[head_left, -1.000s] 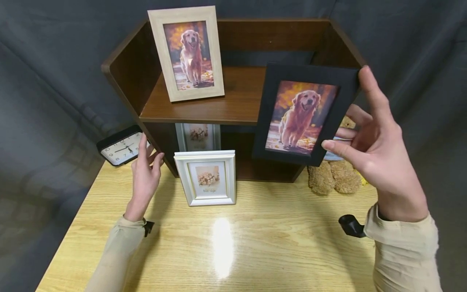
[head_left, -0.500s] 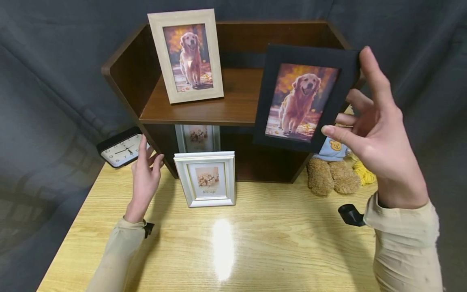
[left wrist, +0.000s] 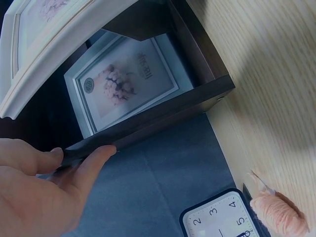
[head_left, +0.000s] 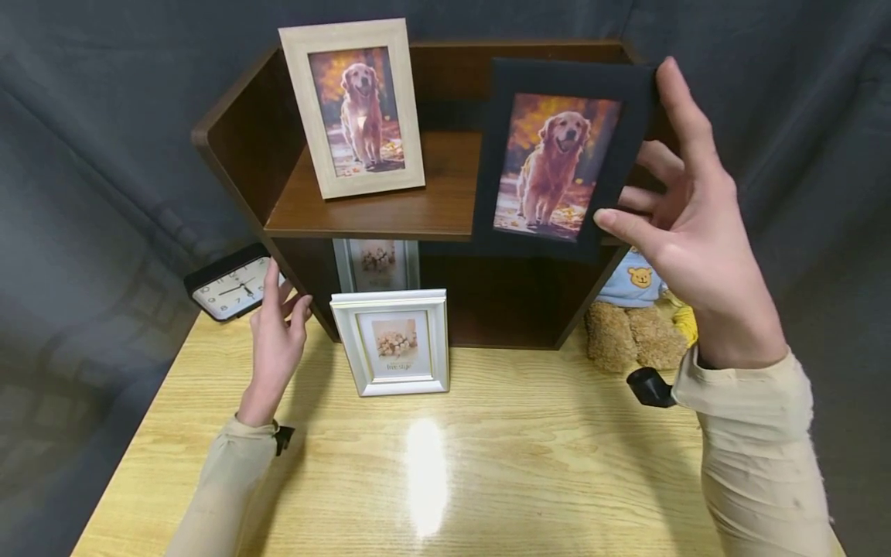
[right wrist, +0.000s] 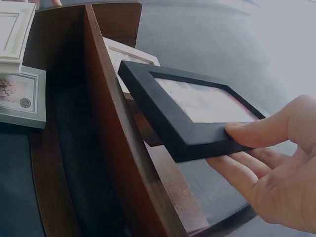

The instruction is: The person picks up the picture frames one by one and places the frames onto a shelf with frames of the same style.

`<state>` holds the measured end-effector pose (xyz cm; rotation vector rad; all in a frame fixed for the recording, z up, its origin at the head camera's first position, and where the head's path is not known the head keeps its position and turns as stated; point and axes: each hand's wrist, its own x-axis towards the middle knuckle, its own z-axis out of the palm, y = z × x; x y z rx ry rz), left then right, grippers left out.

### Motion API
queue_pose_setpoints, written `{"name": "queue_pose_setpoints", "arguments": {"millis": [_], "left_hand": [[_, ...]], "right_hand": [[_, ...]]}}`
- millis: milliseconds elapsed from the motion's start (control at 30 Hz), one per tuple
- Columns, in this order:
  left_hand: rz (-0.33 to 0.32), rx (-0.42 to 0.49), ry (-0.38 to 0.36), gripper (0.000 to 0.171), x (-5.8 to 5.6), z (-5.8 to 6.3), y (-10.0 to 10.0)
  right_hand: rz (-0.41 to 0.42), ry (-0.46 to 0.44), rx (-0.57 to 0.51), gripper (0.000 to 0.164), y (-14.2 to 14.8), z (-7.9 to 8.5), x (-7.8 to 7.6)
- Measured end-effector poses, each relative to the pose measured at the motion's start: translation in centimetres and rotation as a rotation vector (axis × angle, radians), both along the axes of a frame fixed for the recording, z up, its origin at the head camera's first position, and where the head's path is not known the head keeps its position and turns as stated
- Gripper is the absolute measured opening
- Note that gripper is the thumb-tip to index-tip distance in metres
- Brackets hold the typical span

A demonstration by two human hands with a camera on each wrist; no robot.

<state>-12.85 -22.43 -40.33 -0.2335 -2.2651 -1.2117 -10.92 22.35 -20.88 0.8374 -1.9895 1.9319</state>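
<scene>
My right hand (head_left: 703, 232) holds a black picture frame (head_left: 557, 170) with a dog photo by its right edge. Thumb in front and fingers behind, it keeps the frame tilted before the upper shelf's right part. In the right wrist view, the black frame's lower edge (right wrist: 207, 148) appears above the shelf board. My left hand (head_left: 274, 340) pinches the left side panel of the dark brown bookshelf (head_left: 445, 213); the left wrist view shows thumb and finger on either side of the panel edge (left wrist: 148, 121). A cream picture frame (head_left: 362, 186) stands on the upper shelf at left.
A white picture frame (head_left: 401, 387) stands on the wooden table (head_left: 515, 464) before the bookshelf. A grey-blue frame (head_left: 379, 263) stands in the lower compartment. Left of the bookshelf is a clock (head_left: 240, 288); a teddy bear (head_left: 612, 336) sits right. A fuzzy pink thing (left wrist: 279, 212) lies beside the clock.
My right hand has raised the black frame and moved it slightly left, uncovering more of the teddy bear and the lower compartment. The left hand has stayed on the side panel.
</scene>
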Motion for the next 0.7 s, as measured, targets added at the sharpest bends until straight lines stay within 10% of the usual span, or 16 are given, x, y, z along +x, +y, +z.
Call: {"name": "queue_pose_setpoints", "arguments": {"millis": [700], "left_hand": [[0.003, -0.016, 0.010, 0.084, 0.0, -0.1, 0.0]], "right_hand": [[-0.150, 0.062, 0.059, 0.092, -3.0, -0.1, -3.2]]}}
